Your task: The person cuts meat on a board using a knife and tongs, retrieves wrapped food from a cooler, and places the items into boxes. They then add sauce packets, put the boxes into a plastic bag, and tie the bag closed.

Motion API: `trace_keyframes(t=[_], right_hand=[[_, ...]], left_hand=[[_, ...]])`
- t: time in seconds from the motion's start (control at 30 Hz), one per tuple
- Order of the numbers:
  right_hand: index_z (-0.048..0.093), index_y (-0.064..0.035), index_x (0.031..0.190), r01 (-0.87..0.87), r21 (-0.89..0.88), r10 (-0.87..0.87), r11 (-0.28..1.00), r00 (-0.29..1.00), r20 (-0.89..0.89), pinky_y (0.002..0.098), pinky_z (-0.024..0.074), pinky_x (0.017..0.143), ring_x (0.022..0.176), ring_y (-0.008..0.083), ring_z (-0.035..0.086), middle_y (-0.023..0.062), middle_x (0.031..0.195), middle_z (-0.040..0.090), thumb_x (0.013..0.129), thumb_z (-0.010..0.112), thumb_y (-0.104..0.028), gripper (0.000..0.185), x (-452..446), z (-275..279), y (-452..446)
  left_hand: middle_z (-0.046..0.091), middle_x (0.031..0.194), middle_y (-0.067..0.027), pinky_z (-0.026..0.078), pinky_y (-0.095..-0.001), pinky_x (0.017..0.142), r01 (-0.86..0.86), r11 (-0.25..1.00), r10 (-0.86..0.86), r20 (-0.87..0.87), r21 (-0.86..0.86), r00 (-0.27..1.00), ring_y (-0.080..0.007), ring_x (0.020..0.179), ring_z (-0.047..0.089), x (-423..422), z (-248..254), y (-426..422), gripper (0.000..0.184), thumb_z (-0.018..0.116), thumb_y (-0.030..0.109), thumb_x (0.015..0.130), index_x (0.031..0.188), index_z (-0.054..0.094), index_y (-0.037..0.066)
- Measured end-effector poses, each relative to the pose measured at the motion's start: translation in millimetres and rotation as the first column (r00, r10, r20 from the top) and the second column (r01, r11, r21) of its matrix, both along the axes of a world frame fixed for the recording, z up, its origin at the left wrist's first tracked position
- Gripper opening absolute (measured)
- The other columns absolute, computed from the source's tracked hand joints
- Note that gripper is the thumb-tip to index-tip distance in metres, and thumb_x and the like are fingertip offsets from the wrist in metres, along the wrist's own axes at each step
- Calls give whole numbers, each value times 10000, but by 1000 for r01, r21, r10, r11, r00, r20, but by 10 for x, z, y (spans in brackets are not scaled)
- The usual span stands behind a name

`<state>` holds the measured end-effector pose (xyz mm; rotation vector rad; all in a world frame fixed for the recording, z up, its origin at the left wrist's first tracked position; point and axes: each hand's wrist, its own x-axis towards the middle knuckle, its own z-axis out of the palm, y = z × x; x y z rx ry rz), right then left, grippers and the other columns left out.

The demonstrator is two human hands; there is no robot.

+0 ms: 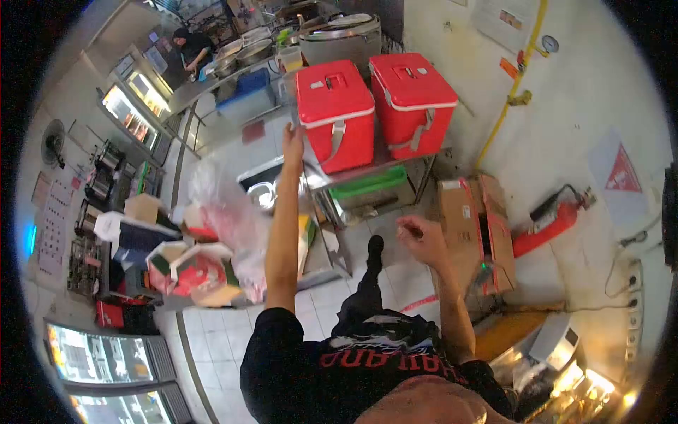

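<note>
My left hand (293,147) reaches forward beside the left side of a red cooler box (335,92) with a white rim. Its fingers point away from me and look stretched out; whether they touch the box I cannot tell. A second red cooler box (412,81) stands close to the right of the first, lid shut. Both rest on a metal table (321,178). Lower down, my right hand (422,242) hangs in the air near a cardboard box (460,230). Its fingers are loosely bent and apart, with nothing visible in them.
A large metal pot (341,42) stands behind the coolers. A green tray (369,184) sits on the shelf below. Open cartons (194,272) and a plastic bag (229,222) lie left. A fire extinguisher (547,230) is at right. Another person (192,53) works far back.
</note>
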<state>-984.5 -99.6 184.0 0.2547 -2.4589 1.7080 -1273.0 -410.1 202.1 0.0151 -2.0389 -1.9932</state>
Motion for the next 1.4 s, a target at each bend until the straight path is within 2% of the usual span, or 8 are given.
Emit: trace_keyframes(t=[0.37,0.57,0.63,0.83,0.9,0.97,1.07,1.4], right_hand=[[642,-16,1128,94,-158,-47,983,959,278,291,541,706,736,131,659,86,845,692,900,668,-121,252,-2517,-107,526],[508,-55,1341,83,214,-22,973,962,-273,415,474,950,1118,300,578,169,1233,589,717,834,-234,726,-3676,1004,-68],[429,-70,1413,90,314,71,945,882,-467,464,393,1050,1240,368,480,196,1353,498,669,857,-250,876,-3993,1242,-278],[364,25,1417,223,198,-83,955,837,-541,483,334,1096,1256,420,460,246,1361,472,712,777,-177,842,-4514,1346,-127],[358,33,1421,200,122,-122,972,878,-463,479,336,1097,1263,417,463,251,1368,470,705,781,-186,860,-4507,1299,5],[352,40,1424,227,64,-183,972,897,-402,477,333,1099,1273,411,461,251,1379,466,701,787,-190,874,-4469,1259,127],[346,42,1433,273,-172,-315,947,897,-310,481,306,1116,1284,391,453,222,1390,467,690,804,-187,903,-4435,1249,229],[487,45,1254,422,216,-164,881,699,-696,423,462,932,1089,324,547,193,1211,542,712,784,-113,638,-4015,1747,482]], left_hand=[[587,1182,-171,470,-403,869,131,991,-127,402,18,907,-220,1012,575,-1962,363,-297,586,627,383,876,1353,478,77],[580,1161,-198,481,-416,915,73,764,-215,146,641,966,-288,968,589,-1992,764,-218,557,532,375,918,1360,474,40],[555,1256,-245,489,-418,930,477,560,-480,-205,677,853,-303,1002,611,-1916,1189,54,575,507,382,934,1376,452,19],[649,1166,-189,493,-412,940,596,775,-580,140,-210,803,-297,1056,634,-2693,681,381,443,653,262,848,1202,606,-1],[658,1153,-184,502,-417,932,430,222,-474,288,-875,832,-344,1040,636,-2848,36,236,415,721,180,730,1113,669,28],[674,1098,-181,505,-444,913,626,-229,-436,653,-746,619,-361,1039,640,-2914,-300,251,477,699,162,686,1156,676,82],[677,1086,-173,510,-451,900,643,-341,-313,728,-686,610,-354,1048,638,-2894,-397,348,521,680,132,634,1153,672,79],[668,1074,-221,528,-481,877,630,-284,-175,685,-723,707,-390,1088,612,-2693,-269,668,658,765,135,632,1227,520,-5]])
